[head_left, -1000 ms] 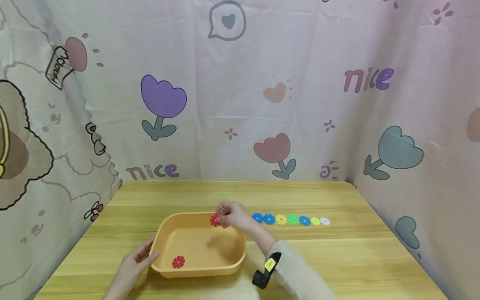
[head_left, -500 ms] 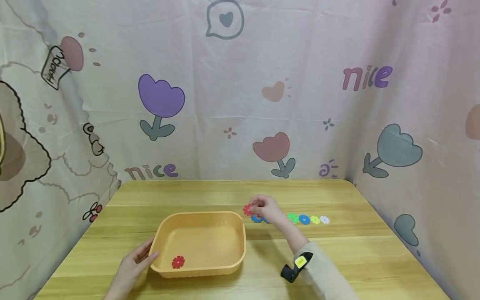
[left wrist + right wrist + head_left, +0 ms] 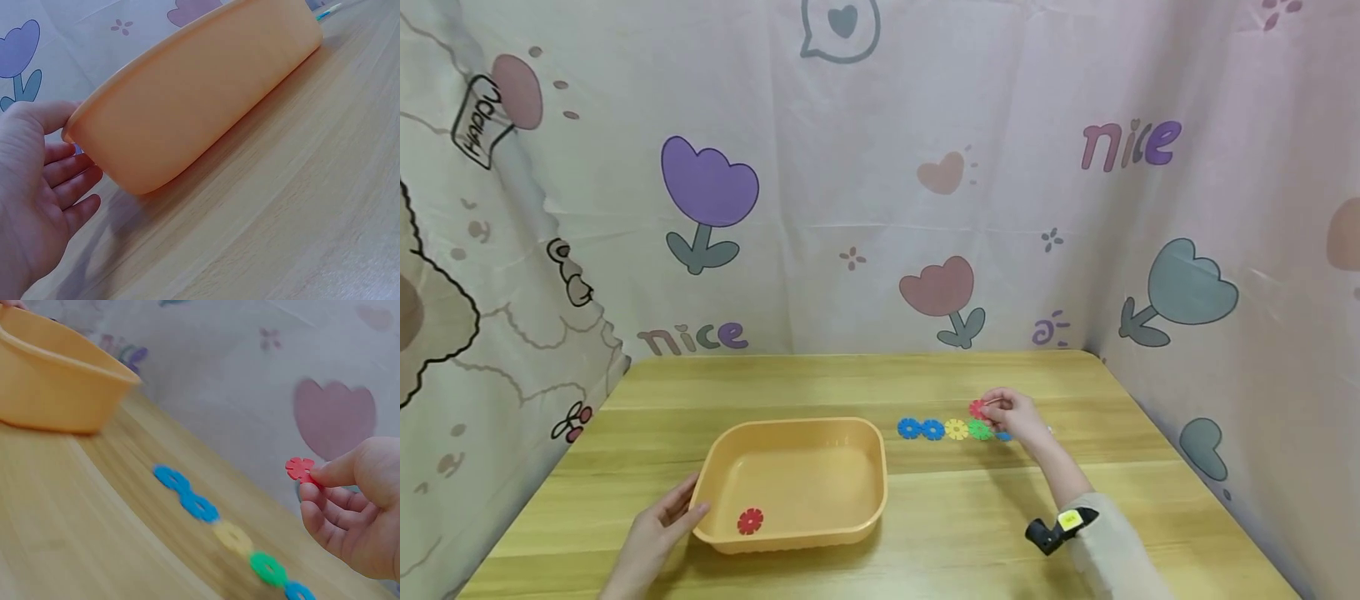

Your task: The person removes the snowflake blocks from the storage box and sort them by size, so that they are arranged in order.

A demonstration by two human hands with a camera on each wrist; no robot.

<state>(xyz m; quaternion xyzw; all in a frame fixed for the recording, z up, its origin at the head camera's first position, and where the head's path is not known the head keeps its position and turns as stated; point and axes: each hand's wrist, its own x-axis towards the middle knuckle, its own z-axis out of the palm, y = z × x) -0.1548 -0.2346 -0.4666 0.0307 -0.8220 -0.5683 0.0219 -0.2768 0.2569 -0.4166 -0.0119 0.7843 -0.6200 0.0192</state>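
A red snowflake disc (image 3: 299, 469) is pinched between the thumb and fingers of my right hand (image 3: 1017, 417). That hand is above a row of flat snowflake discs, held up off the table. Along the row lie two blue discs (image 3: 921, 429), a yellow disc (image 3: 957, 429), a green disc (image 3: 980, 430) and another blue disc (image 3: 300, 592); my hand covers most of the row's right end. My left hand (image 3: 651, 529) grips the left rim of a yellow-orange plastic basin (image 3: 206, 94), thumb over the rim and fingers at the outer wall. Inside the basin lies one red disc (image 3: 750, 522).
The wooden table (image 3: 940, 533) carries the basin on its left half and the disc row to the right of it. A printed curtain (image 3: 827, 167) hangs behind the table and along both sides. A black wrist camera (image 3: 1052, 533) is strapped to the right sleeve.
My right hand has carried the red disc from over the basin rightward, across the row's left end to above the green disc. My left hand stays on the basin. The head view has shifted slightly.
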